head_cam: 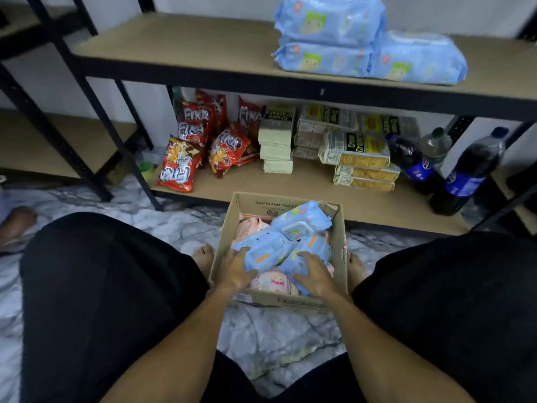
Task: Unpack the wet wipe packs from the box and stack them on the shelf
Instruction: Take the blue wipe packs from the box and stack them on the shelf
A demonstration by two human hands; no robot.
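I am gripping a blue wipe pack (263,251) with my left hand (235,271), fingers curled over its end, while my right hand (312,276) is clasping a second blue pack (312,253) (both inside the box (338,242)). My knees (101,271) are crowding either side. Three stacked packs (328,24) are lying on the shelf (174,45) above.

An open brown cardboard box (338,242) lies under both hands, filled with blue plastic wet wipe packs (302,219) heaped askew over pink packs (250,225). The left hand (236,271) and right hand (315,274) each grip a blue one. Well beyond and above the hands, three stacked blue packs (328,39) lie on the tan board shelf (180,45).
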